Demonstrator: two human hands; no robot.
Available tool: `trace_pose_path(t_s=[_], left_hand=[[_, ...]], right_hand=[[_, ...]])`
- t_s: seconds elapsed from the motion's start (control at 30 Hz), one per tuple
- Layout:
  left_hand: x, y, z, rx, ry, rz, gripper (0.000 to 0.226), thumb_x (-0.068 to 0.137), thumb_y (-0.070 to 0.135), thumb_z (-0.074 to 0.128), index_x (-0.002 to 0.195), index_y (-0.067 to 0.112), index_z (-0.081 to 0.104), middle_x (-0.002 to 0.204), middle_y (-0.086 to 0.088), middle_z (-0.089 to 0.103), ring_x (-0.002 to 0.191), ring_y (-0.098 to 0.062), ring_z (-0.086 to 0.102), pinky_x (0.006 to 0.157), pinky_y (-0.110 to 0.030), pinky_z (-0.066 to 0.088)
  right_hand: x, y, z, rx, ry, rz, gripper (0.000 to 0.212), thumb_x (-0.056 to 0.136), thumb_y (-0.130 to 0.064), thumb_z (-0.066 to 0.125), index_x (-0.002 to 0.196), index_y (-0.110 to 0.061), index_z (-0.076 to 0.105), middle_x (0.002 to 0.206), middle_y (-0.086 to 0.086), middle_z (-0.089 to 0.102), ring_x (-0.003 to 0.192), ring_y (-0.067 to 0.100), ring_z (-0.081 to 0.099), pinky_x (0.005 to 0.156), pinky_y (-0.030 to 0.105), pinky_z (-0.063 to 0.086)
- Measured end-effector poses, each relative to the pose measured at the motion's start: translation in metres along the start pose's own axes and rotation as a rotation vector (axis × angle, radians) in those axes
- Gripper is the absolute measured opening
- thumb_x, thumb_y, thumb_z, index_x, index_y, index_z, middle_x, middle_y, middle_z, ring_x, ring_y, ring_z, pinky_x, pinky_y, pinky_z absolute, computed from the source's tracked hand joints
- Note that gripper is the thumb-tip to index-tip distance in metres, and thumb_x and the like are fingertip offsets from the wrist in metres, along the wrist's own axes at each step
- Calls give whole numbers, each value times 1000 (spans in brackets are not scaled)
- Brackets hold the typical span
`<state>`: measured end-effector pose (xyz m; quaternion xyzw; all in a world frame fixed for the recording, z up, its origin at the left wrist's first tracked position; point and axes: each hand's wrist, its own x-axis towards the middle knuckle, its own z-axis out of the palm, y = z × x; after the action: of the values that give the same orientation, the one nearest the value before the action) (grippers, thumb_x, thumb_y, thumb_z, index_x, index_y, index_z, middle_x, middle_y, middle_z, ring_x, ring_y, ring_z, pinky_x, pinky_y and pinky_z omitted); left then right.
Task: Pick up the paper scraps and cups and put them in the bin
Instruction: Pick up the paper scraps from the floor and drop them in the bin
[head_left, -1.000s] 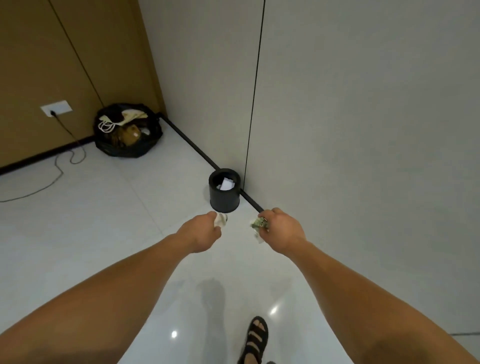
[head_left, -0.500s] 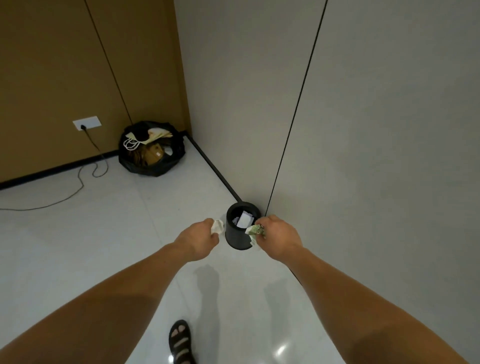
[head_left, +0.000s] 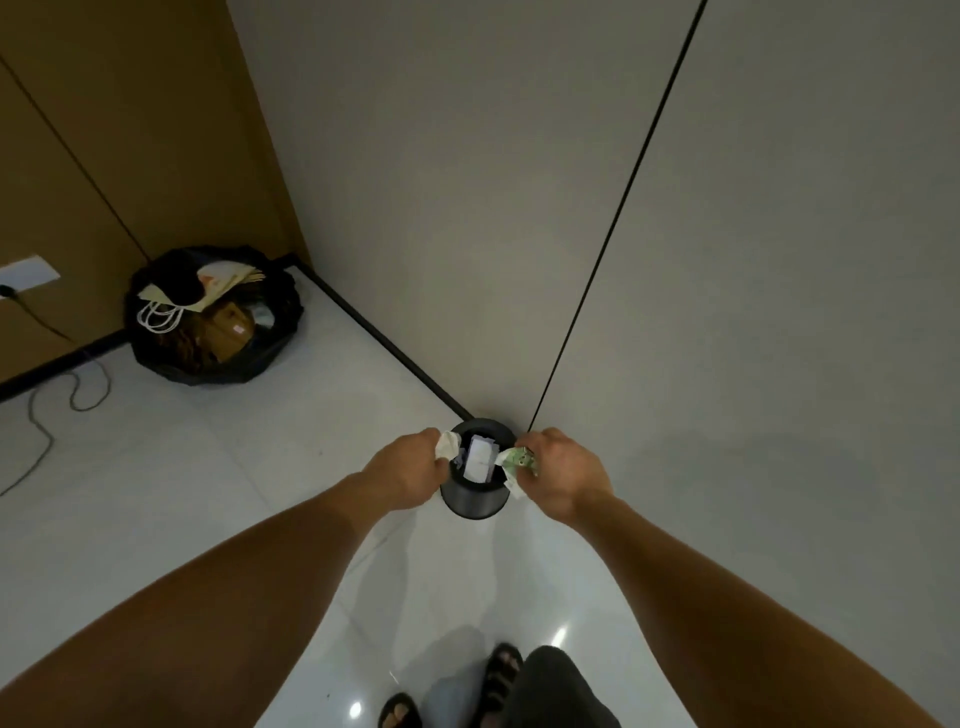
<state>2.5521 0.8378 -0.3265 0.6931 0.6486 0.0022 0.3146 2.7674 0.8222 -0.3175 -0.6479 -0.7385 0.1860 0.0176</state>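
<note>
Both hands are held over the small black cylindrical bin (head_left: 474, 503), which stands on the glossy white tiled floor (head_left: 156, 493) against the foot of the grey wall panel (head_left: 753, 312). The left hand (head_left: 410, 470) is closed around a crumpled white paper scrap (head_left: 448, 445) at the left edge of the bin's mouth. The right hand (head_left: 563, 473) grips a crumpled scrap with green print (head_left: 515, 460) at the right edge. Holding each wad right above the round opening seems meant to let it fall straight in, not onto the tiles. The bin looks smooth, rigid and matt, and a flat white sheet (head_left: 479, 458) lies inside. The scraps look light, soft and sharply creased. In the far left corner a slack black rubbish bag (head_left: 270, 343) holds paper bags with cord handles. No cups are in view
</note>
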Motion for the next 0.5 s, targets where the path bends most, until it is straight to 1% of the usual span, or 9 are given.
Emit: trace_pose_path(t_s=[0.1, 0.17, 0.27, 0.37, 0.5], left_hand=[[47, 1, 0, 3, -70, 32, 35, 98, 29, 45, 126, 9, 46, 115, -12, 60, 92, -23, 55, 72, -27, 38], [79, 2, 2, 14, -112, 47, 35, 98, 29, 46, 126, 8, 47, 116, -13, 61, 98, -26, 58, 73, -26, 39], [130, -2, 8, 48, -157, 52, 34, 97, 30, 46, 124, 9, 47, 114, -13, 62, 99, -27, 59, 72, -27, 39], [183, -10, 21, 69, -235, 57, 38, 98, 31, 45, 130, 9, 44, 116, -15, 60, 100, -29, 59, 74, -31, 41], [259, -32, 62, 76, -306, 55, 40, 98, 31, 43, 133, 10, 42, 118, -14, 60, 101, -27, 59, 75, -30, 42]], right_hand=[[37, 17, 10, 28, -3, 52, 32, 93, -31, 51, 124, -25, 57, 117, 2, 58, 100, 24, 59, 74, 28, 42], [65, 30, 19, 40, -11, 81, 31, 94, -31, 51, 123, -25, 57, 116, 1, 58, 99, 23, 60, 73, 27, 43], [114, 49, 39, 48, -42, 133, 28, 94, -35, 52, 119, -22, 57, 113, 1, 59, 96, 19, 61, 74, 26, 46], [157, 64, 67, 79, -117, 190, 28, 95, -39, 50, 116, -21, 56, 110, 1, 59, 94, 18, 61, 76, 26, 49], [210, 92, 120, 45, -207, 247, 31, 94, -41, 53, 117, -20, 52, 111, 1, 59, 97, 15, 61, 82, 25, 52]])
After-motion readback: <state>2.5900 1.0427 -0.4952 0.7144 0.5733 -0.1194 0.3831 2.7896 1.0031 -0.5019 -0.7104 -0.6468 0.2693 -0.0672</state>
